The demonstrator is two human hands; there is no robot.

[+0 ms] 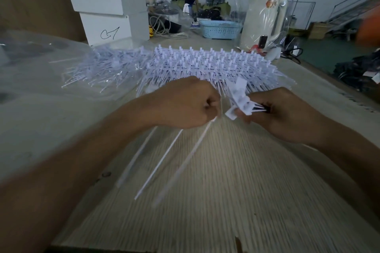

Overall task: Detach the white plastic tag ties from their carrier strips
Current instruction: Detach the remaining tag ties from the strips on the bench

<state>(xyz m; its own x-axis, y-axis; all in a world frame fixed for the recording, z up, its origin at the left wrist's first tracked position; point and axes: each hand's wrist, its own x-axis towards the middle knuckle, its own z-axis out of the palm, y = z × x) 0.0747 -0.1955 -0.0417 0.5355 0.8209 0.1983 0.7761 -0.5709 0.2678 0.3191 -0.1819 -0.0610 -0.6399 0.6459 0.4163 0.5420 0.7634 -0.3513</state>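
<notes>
Two bare hands working white tag ties over a wooden table [226, 201].

The left hand [185, 104] is clenched around three long ties [164, 160]; the right hand [287, 117] pinches a bundle of tie heads [240, 100]. Behind lies a pile of tie strips [205, 63].

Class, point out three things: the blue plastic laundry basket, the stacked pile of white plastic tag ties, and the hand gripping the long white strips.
Blue plastic laundry basket [219, 30], head view, front wall.
Stacked pile of white plastic tag ties [207, 63], head view, top layer.
Left hand [185, 104], head view, back of hand.
</notes>
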